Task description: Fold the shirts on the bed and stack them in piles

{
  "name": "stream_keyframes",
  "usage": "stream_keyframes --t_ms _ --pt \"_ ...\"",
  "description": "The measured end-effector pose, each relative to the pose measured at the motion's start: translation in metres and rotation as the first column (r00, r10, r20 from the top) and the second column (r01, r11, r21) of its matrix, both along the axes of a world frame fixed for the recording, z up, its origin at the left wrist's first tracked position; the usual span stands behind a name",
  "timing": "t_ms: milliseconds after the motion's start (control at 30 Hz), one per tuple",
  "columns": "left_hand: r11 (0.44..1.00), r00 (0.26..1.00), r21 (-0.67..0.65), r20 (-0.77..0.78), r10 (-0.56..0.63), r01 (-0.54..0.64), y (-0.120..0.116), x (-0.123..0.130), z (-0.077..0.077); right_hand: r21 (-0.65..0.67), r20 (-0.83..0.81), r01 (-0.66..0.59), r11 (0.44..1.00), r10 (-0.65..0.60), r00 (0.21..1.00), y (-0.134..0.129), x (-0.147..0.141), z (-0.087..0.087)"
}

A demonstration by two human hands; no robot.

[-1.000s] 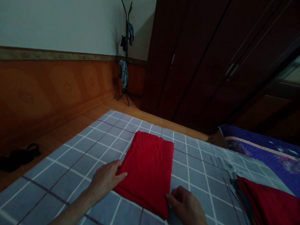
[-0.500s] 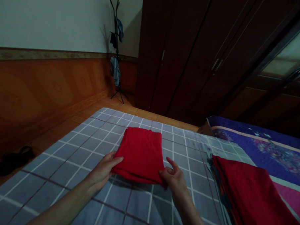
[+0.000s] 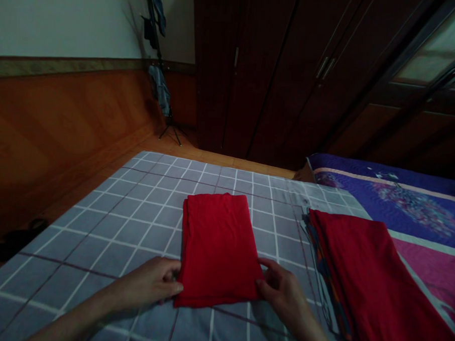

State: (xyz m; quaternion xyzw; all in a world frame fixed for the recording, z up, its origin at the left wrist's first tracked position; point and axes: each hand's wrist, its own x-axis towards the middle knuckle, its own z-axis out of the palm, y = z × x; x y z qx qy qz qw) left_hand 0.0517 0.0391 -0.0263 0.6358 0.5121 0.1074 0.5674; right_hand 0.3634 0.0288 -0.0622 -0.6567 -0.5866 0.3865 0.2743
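Note:
A folded red cloth lies flat on the grey checked bedsheet, its layers showing along the left and lower edges; I cannot tell which garment it is. At its lower left edge, my left hand is closed, thumb and curled fingers pinching the side. My right hand grips the lower right corner, with the thumb on top and the index finger along the right edge. To the right stands a stack of folded clothes, topped by another red piece with darker layers below.
A purple floral bedspread covers a surface at the right. Dark wooden wardrobes line the back. A coat stand with hanging clothes occupies the far left corner. Something black lies on the floor at left.
The red cloth has come down from slightly raised to flat on the bed, nearer to me. Both hands moved down with it. The view has tilted downward.

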Motion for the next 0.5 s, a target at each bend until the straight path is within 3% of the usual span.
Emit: stream_keyframes --t_ms 67,133,200,300,400,500 --pt "0.964 0.942 0.248 -0.335 -0.004 0.093 0.009 -0.005 0.01 0.103 0.277 -0.076 0.992 0.044 0.96 -0.002 -0.001 0.009" --pt "0.886 0.888 0.447 -0.449 0.105 0.121 0.022 -0.002 0.017 0.276 0.435 -0.205 0.939 0.068 0.898 -0.004 -0.014 0.02" --pt "0.83 0.884 0.546 -0.436 0.167 0.113 0.039 0.006 0.02 0.338 0.491 -0.413 0.846 0.216 0.844 -0.007 -0.038 0.03" --pt "0.752 0.888 0.655 -0.386 0.25 0.073 0.068 0.017 0.013 0.267 0.534 -0.676 0.687 0.478 0.697 -0.013 -0.078 0.036" --pt "0.705 0.879 0.708 -0.369 0.303 0.054 0.091 0.021 0.003 0.252 0.629 -0.786 0.565 0.521 0.576 -0.019 -0.104 0.025" --pt "0.686 0.887 0.725 -0.357 0.294 0.065 0.099 0.028 0.0 0.298 0.679 -0.81 0.505 0.484 0.552 -0.021 -0.11 0.006"
